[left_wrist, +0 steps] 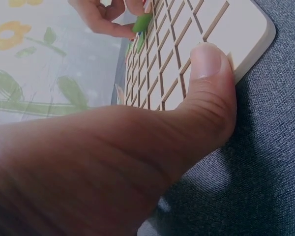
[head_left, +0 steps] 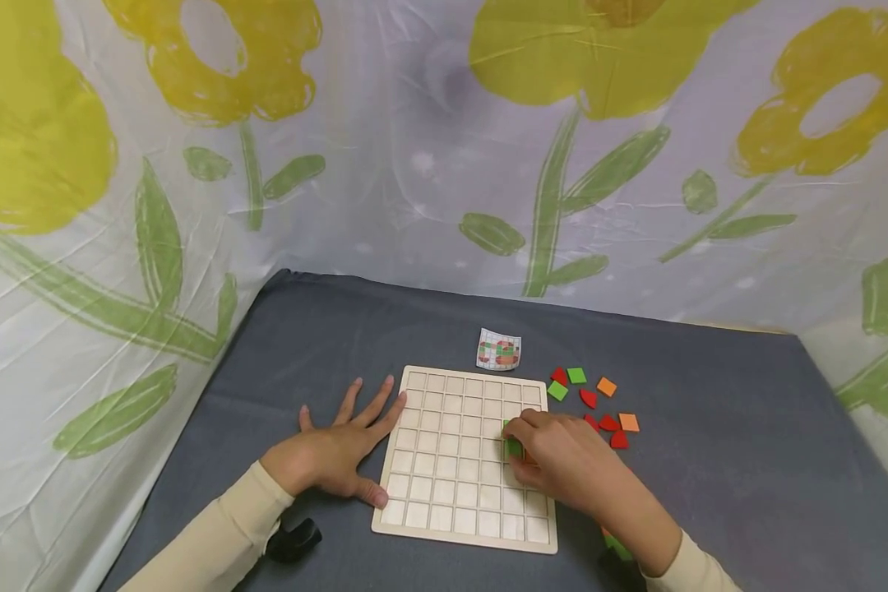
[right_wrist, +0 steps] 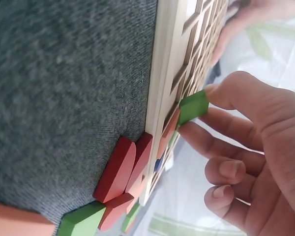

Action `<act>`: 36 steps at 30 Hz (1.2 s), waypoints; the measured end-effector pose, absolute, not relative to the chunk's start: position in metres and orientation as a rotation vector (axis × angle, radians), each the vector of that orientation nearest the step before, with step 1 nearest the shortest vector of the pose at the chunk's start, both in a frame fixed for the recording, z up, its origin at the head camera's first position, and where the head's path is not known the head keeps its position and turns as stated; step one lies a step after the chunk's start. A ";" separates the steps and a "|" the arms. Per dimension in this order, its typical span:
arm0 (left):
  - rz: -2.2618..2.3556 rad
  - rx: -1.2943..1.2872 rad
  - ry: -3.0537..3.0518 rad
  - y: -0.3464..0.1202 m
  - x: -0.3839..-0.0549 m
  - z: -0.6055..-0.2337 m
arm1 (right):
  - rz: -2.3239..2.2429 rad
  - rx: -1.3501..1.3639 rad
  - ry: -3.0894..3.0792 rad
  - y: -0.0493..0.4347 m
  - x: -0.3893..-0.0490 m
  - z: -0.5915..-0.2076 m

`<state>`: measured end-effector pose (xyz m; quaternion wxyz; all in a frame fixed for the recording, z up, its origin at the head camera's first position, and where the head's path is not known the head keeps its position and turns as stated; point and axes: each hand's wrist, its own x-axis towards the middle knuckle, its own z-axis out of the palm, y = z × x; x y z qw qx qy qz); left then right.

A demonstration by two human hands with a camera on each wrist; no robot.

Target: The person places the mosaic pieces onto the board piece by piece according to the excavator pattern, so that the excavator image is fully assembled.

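Observation:
A pale wooden grid board [head_left: 444,473] lies flat on the dark cloth. My right hand [head_left: 566,460] is over its right side, pinching a green square tile [right_wrist: 193,107] between thumb and fingertips, tilted on edge at the grid. Just under that tile, an orange piece [right_wrist: 168,136] sits in the grid, partly covered by the hand in the head view. Spread wide, my left hand [head_left: 333,454] rests at the board's left edge, its thumb [left_wrist: 206,66] lying on the near-left rim. Most of the grid squares show bare wood.
Loose red pieces [head_left: 609,423], green squares [head_left: 576,376] and orange squares [head_left: 628,423] lie right of the board. Behind it is a small printed pattern card [head_left: 499,351]. A black object [head_left: 293,541] sits beside my left wrist. Flowered fabric [head_left: 407,205] hangs behind the table.

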<state>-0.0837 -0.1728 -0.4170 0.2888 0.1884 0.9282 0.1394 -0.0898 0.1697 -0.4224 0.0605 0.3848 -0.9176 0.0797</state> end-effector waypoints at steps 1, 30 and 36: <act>0.373 0.506 2.479 -0.173 -0.084 -0.417 | 0.241 1.170 -2.771 0.169 -0.090 -0.422; 0.394 0.494 2.480 -0.173 -0.082 -0.416 | 0.199 1.138 -2.700 0.171 -0.089 -0.427; 0.390 0.495 2.482 -0.172 -0.083 -0.416 | 0.240 1.086 -2.751 0.179 -0.090 -0.423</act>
